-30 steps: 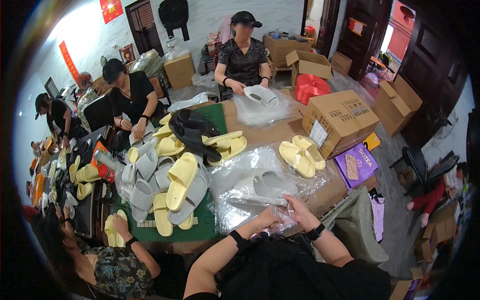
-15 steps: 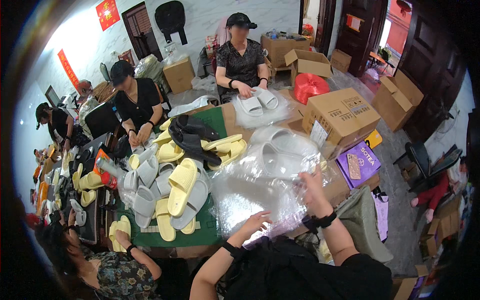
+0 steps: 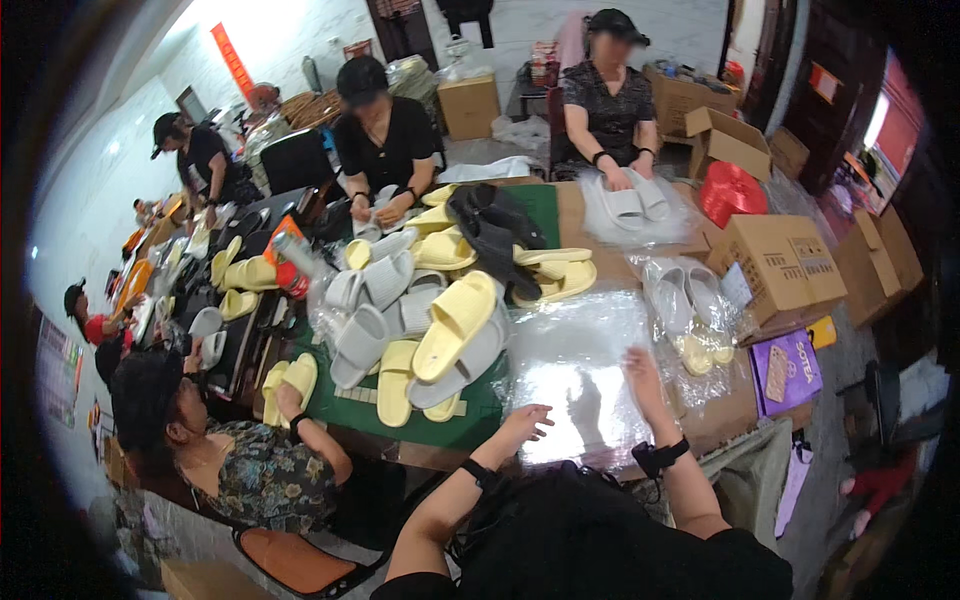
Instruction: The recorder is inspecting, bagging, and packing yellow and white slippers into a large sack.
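A stack of clear plastic bags (image 3: 578, 350) lies flat on the table in front of me, shining in the light. My left hand (image 3: 524, 428) hovers by its near left edge, fingers spread and holding nothing. Over the right edge of the stack is my right hand (image 3: 645, 385), its fingers stretched out and nothing seen in them. Just beyond it, a pair of grey slippers (image 3: 685, 295) lies in a clear bag, with bagged yellow slippers (image 3: 700, 352) on the near side. To my left, loose yellow slippers (image 3: 455, 325) and grey slippers (image 3: 360, 345) are heaped with black slippers (image 3: 492, 235).
A cardboard box (image 3: 780, 275) and a purple package (image 3: 785, 372) with a phone (image 3: 776, 373) on it stand at the right. Red plastic twine (image 3: 735, 192) sits farther back. Co-workers handle slippers across the table and at my left. A green mat (image 3: 345, 408) lies under the heap.
My right hand has let go of the bagged grey slippers, which now lie at the right of the bag stack. It has drawn back toward the stack. My view has turned left.
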`<state>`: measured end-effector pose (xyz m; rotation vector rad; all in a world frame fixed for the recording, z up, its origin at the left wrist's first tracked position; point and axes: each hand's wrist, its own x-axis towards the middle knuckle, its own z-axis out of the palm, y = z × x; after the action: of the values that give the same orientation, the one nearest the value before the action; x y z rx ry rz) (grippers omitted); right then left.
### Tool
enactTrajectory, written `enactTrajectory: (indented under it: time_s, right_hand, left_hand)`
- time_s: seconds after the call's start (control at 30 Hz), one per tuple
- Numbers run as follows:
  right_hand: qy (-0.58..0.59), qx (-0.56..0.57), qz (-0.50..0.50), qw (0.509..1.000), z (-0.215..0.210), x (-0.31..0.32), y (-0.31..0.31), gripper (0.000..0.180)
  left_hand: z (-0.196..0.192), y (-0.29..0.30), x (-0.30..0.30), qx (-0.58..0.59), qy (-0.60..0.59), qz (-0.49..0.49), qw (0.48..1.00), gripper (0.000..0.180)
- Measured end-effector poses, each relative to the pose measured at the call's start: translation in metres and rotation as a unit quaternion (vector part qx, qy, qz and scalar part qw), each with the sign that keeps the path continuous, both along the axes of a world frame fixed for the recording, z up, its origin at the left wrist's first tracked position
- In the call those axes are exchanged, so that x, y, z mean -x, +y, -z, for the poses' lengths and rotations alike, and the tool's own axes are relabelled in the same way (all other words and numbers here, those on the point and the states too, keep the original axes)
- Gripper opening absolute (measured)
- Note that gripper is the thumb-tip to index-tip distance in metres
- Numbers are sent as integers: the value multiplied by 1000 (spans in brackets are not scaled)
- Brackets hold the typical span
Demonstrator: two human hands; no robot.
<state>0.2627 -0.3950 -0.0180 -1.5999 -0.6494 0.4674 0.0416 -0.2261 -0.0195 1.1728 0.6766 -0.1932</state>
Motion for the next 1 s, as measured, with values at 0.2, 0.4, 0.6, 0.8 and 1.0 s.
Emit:
enactTrajectory:
  time_s: [0.2, 0.4, 0.6, 0.8, 1.0]
  right_hand:
    - [-93, 313, -447, 833, 59, 93, 46, 51]
    - [-119, 310, -397, 856, 71, 109, 49, 48]
    - [-108, 333, -350, 869, 92, 94, 43, 51]
    - [-124, 369, -332, 860, 96, 103, 43, 52]
    - [-99, 410, -365, 830, 67, 107, 60, 50]
  left_hand:
    - [-17, 67, 12, -37, -61, -149, 986, 30]
    - [-23, 135, 27, -178, -81, -314, 929, 29]
    - [2, 237, 55, -399, 216, -636, 624, 74]
    - [-23, 282, 73, -293, 284, -573, 711, 75]
    - [-21, 289, 59, -75, -69, -606, 789, 36]
